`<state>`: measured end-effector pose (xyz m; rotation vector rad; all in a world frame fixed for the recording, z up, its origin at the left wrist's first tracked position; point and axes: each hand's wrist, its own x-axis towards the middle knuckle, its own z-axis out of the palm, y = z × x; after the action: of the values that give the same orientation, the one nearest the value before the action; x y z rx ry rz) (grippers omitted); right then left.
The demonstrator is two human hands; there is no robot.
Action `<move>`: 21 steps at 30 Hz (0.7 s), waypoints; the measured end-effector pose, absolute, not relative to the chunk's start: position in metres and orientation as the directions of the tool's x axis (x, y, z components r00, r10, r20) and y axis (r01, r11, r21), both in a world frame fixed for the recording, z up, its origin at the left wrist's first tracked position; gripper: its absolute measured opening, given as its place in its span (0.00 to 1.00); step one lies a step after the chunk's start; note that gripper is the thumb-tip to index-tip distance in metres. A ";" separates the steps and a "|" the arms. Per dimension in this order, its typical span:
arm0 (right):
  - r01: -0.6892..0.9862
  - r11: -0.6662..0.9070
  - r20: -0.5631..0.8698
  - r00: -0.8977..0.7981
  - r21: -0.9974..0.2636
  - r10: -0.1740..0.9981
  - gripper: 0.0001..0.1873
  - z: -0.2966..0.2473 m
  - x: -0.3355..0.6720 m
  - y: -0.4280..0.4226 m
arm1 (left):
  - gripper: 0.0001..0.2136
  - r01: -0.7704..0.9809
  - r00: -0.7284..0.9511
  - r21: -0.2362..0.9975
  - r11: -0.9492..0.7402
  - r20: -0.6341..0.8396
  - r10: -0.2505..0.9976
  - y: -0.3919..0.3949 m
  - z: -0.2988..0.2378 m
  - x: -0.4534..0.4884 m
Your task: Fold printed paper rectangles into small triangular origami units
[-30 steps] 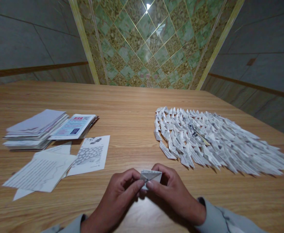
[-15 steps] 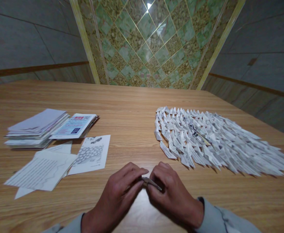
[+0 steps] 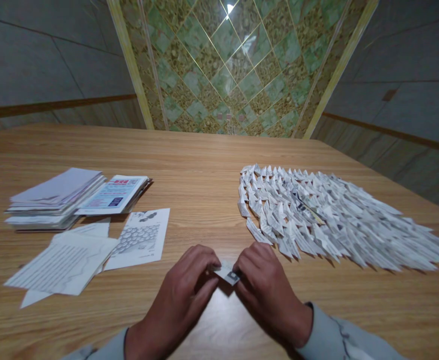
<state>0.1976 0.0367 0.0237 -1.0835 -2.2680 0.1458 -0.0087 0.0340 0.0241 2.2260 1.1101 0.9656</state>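
Since half a second ago both hands have edged a little away from the body across the table, and the small folded piece of white printed paper (image 3: 227, 272) between them, then seen nearly edge-on and dark, now shows its pale face with a small dark printed square. Each hand is pinched shut on this piece: the left hand (image 3: 181, 300) grips its left end between thumb and fingertips, the right hand (image 3: 268, 295) grips its right end, and the two sets of fingertips nearly meet over it. It sits just above the light brown wooden table (image 3: 204, 165), close to the near edge and in front of the person's grey sleeves. To the right lies a wide spread of small folded white paper pieces (image 3: 328, 220), laid in overlapping rows, which suggests a great many are already finished and the one in hand is partway through its folds. On the left, loose white printed sheets (image 3: 140, 240) lie flat and unfolded, and beyond them a stack of pale papers and booklets (image 3: 57, 200) sits beside a leaflet with a red and blue print (image 3: 116, 194), so material for more pieces seems to remain.
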 end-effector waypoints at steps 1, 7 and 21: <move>0.684 0.659 0.464 -0.496 -0.313 0.734 0.08 0.023 0.197 0.037 | 0.04 0.514 0.452 0.636 -0.576 0.370 0.812 0.034 0.023 -0.009; 0.699 0.684 0.380 -0.586 -0.211 0.716 0.09 0.022 0.196 0.039 | 0.05 0.656 0.583 0.442 -0.612 0.219 0.782 0.035 0.018 -0.008; 0.669 0.602 0.212 -0.574 -0.437 0.791 0.09 0.034 0.206 0.036 | 0.08 0.711 0.544 0.409 -0.573 0.196 0.816 0.037 0.018 -0.008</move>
<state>0.2059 0.0364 0.0345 -1.1705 -2.4457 0.4372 -0.0080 0.0371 0.0185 2.5032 1.2698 0.5343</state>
